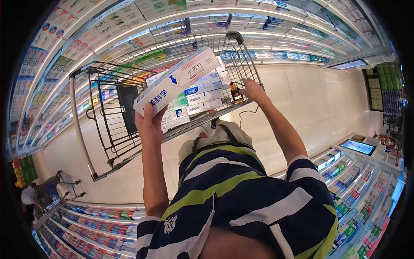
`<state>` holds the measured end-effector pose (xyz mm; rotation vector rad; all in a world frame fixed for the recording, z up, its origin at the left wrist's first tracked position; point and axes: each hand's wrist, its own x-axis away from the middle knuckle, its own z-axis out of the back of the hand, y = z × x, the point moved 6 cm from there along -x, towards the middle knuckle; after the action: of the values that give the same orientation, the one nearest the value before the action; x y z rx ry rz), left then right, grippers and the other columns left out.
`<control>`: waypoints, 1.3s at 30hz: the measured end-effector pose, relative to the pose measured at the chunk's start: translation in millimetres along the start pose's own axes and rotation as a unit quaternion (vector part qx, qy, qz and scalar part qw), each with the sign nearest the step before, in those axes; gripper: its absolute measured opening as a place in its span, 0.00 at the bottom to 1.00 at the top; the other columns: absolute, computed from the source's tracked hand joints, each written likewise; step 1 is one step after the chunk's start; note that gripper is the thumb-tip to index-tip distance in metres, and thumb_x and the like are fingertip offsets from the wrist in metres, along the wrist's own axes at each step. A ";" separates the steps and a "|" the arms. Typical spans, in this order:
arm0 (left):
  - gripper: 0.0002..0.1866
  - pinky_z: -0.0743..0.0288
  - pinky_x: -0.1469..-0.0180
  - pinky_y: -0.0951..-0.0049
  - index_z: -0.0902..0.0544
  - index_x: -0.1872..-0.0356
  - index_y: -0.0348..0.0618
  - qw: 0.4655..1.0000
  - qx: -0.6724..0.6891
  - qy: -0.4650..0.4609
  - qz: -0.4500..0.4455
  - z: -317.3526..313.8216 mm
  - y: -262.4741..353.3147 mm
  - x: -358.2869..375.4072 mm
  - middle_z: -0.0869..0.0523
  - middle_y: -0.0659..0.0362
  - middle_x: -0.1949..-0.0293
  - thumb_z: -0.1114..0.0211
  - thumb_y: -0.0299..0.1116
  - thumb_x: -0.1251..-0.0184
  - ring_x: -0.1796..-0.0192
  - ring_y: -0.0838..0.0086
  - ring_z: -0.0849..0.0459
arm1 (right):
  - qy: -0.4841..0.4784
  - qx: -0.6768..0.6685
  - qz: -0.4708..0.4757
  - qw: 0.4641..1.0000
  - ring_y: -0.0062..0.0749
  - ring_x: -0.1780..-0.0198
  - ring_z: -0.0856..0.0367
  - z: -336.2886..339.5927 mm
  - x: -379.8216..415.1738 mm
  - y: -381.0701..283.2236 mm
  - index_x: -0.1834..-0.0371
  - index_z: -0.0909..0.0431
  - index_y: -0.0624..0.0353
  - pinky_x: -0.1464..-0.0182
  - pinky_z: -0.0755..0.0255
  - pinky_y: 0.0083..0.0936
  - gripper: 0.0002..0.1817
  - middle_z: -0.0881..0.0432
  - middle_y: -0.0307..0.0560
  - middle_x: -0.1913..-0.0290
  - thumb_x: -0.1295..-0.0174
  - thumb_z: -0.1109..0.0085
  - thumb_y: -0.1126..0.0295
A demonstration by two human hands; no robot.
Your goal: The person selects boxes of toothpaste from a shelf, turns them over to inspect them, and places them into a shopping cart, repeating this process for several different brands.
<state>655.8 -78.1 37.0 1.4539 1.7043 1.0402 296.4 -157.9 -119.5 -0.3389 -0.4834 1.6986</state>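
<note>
Now the left hand (148, 123) is clamped on a long toothpaste box (174, 82) held above the shopping cart (108, 116). Right hand (252, 90) grips the cart's rim; lowering the box flat onto the stacked boxes (196, 101) inside seems wise

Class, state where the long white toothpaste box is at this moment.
In the head view the long white toothpaste box is gripped by the left hand, raised over the shopping cart, just above the stacked boxes lying in the cart.
</note>
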 end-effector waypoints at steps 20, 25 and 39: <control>0.21 0.19 0.48 0.64 0.33 0.43 0.34 0.999 -0.001 -0.001 0.040 -13.8 -20.2 -22.0 0.22 0.50 0.49 0.42 0.33 0.32 0.49 0.65 0.19 | 0.019 0.177 -0.084 0.980 0.42 0.60 0.20 31.1 66.5 82.4 0.71 0.18 0.56 0.56 0.30 0.40 0.07 0.18 0.47 0.68 0.41 0.45 0.68; 0.20 0.18 0.48 0.64 0.33 0.43 0.34 0.999 0.004 -0.018 0.043 -18.5 -20.4 -17.5 0.21 0.49 0.50 0.42 0.32 0.32 0.50 0.65 0.18 | 0.029 0.179 -0.095 0.979 0.45 0.61 0.20 10.5 68.2 94.3 0.71 0.19 0.57 0.57 0.29 0.43 0.07 0.18 0.48 0.68 0.41 0.45 0.68; 0.24 0.20 0.47 0.66 0.31 0.43 0.34 1.000 0.004 -0.018 0.017 8.6 -4.5 -2.1 0.20 0.52 0.50 0.39 0.39 0.33 0.48 0.67 0.19 | -0.062 0.130 -0.242 0.960 0.53 0.57 0.18 -12.1 73.9 94.8 0.64 0.20 0.62 0.54 0.24 0.45 0.14 0.17 0.60 0.61 0.45 0.45 0.63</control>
<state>661.5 -79.1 29.0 1.5035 1.6649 1.0199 207.4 -96.7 -173.7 0.0774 -0.3887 1.2852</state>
